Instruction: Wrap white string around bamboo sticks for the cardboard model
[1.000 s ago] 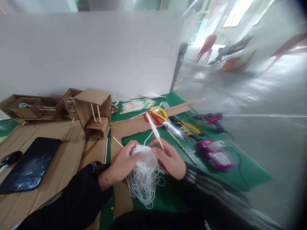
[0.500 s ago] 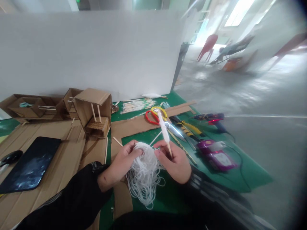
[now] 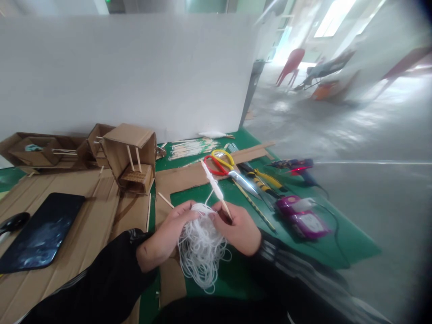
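A loose tangle of white string (image 3: pixel 201 252) hangs from my left hand (image 3: pixel 175 229), whose fingers are closed on its top. My right hand (image 3: pixel 239 228) grips the bare lower end of a thin wooden stick (image 3: pixel 226 208), its fingers also against the string. White string is wound thickly round the stick's upper part (image 3: pixel 213 182), which tilts up and to the left. A single strand runs from the winding down to the tangle. Beyond the stick lie scissors (image 3: pixel 246 183) with one red and one yellow handle loop.
Wooden sticks (image 3: pixel 192 148) lie at the back by a white panel (image 3: pixel 128 76). Pliers (image 3: pixel 270 179), a glue gun (image 3: pixel 297 165) and a purple device with a cable (image 3: pixel 303 218) are on the right. Cardboard boxes (image 3: pixel 130 157) and a dark tablet (image 3: pixel 43 231) stand left.
My right hand has moved slightly left, closer to my left hand. The stick has swung from nearly upright to a lean up-left, uncovering the scissors. My left hand keeps holding the string.
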The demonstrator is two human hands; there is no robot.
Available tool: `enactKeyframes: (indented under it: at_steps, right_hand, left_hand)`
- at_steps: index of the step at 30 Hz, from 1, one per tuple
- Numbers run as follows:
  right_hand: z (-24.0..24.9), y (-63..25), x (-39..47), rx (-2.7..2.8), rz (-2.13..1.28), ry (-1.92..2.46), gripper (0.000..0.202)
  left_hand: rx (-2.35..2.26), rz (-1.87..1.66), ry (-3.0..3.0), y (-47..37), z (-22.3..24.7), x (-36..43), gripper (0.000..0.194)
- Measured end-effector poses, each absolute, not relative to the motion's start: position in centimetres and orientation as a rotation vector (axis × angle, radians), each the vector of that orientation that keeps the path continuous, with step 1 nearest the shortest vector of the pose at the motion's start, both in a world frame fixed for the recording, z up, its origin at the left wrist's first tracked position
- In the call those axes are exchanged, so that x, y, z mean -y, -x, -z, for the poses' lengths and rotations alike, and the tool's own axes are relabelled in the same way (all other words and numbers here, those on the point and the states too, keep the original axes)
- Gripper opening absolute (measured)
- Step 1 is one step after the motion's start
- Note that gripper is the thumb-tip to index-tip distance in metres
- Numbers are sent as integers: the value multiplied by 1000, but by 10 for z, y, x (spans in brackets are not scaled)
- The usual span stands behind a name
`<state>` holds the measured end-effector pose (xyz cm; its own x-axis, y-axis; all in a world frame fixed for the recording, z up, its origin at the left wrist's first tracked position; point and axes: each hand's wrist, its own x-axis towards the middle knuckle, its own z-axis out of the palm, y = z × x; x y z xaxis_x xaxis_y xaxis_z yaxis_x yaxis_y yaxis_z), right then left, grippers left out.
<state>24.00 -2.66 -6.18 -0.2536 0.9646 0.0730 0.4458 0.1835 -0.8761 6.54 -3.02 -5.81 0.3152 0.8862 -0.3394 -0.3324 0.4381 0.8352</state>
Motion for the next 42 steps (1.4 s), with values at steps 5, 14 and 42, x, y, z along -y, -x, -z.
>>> enactKeyframes:
  at_steps: [5,14,42]
  right_hand:
    - [61,-240,28,1761,-1102,1280,18]
    - [58,-238,26,1708,-1226,1287,18]
    - [60,-241,26,1801,-1278,1211,14]
  left_hand:
    - [-953,-909,-678,-66,55,31,18]
    - [-893,-874,-737,-63,62,30,12]
    - [-1012,-847,-1101,-63,66,28,25]
